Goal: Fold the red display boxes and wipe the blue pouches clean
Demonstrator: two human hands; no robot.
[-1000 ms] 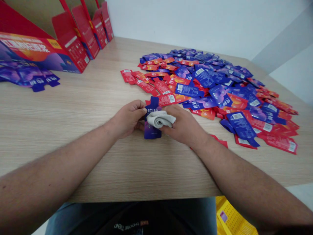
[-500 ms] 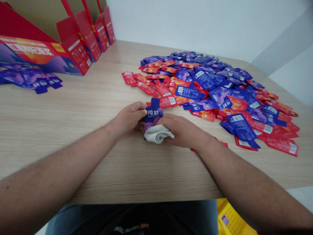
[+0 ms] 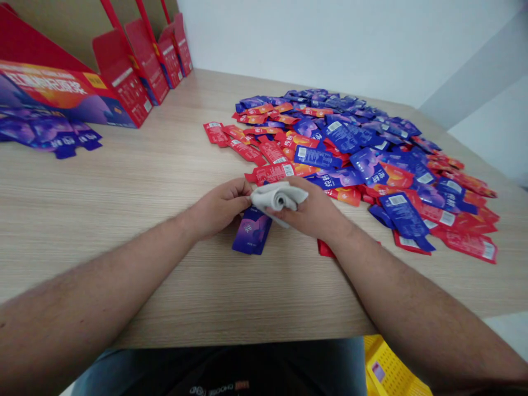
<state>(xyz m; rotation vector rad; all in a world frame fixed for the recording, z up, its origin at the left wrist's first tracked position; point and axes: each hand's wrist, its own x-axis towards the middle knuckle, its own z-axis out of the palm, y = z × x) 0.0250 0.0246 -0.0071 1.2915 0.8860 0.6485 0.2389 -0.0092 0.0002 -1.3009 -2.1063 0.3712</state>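
On my head-camera feed, the right hand (image 3: 310, 212) is closed narrow, pinching a rolled off-white cloth (image 3: 278, 196) from above. The left hand (image 3: 220, 209) curls close beside it, fingertips at the cloth's left edge; I cannot tell whether it grips the cloth or only touches it. Just below both hands, a flat purple foil sachet (image 3: 251, 231) lies on the pale wood-grain worktop (image 3: 103, 220), its upper end hidden beneath the cloth and fingers.

As for what is done and what is left, I can only go by how things lie. The bulk of the sachets sit in a wide, loose heap of red and blue-purple foil sachets (image 3: 355, 148) to the right. A much smaller overlapping row of purple sachets (image 3: 45, 133) lies far left, against tall red cardboard display cartons (image 3: 132, 99). A red foil sachet (image 3: 325, 248) pokes out by the right wrist, and a yellow perforated plastic crate (image 3: 383, 368) shows below the worktop's near edge.
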